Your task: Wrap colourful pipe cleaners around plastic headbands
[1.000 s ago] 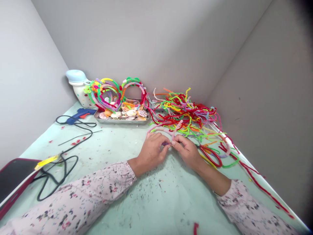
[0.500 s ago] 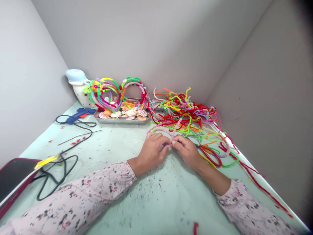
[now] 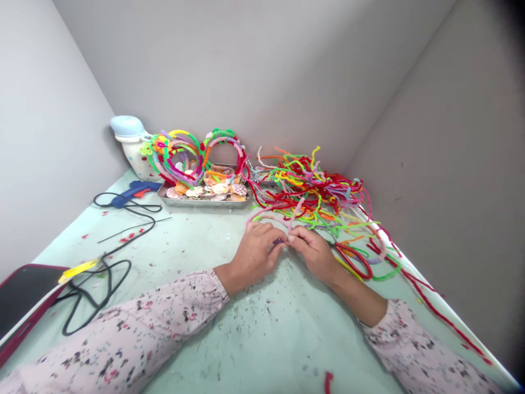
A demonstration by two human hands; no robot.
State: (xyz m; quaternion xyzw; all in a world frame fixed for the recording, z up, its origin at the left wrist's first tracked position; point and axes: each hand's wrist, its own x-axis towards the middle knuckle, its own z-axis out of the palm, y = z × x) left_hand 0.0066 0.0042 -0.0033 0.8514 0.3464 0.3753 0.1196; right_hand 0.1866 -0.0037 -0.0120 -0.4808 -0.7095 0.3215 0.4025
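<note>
1. The left hand (image 3: pixel 256 256) and right hand (image 3: pixel 313 254) sit close together, their fingertips meeting and pinching a small purple piece (image 3: pixel 279 241), with a pink pipe cleaner (image 3: pixel 273 218) arching just above the fingers.
2. A red pipe-cleaner loop (image 3: pixel 353 261) lies just beside the right hand, at the front of a tangled heap of multicoloured pipe cleaners (image 3: pixel 307 189).
3. Left of the heap, a steel tray (image 3: pixel 205 204) holds seashells (image 3: pixel 219 189), with colourful pipe-cleaner hoops (image 3: pixel 176 158) standing at its back.
4. Farther left are a white jar with a pale blue lid (image 3: pixel 130 148) and a blue glue gun (image 3: pixel 133 193), its black cord (image 3: pixel 123 220) looping across the pale green worktop (image 3: pixel 262 339).
5. A red-edged tablet (image 3: pixel 24 295) lies at the front left corner.
</note>
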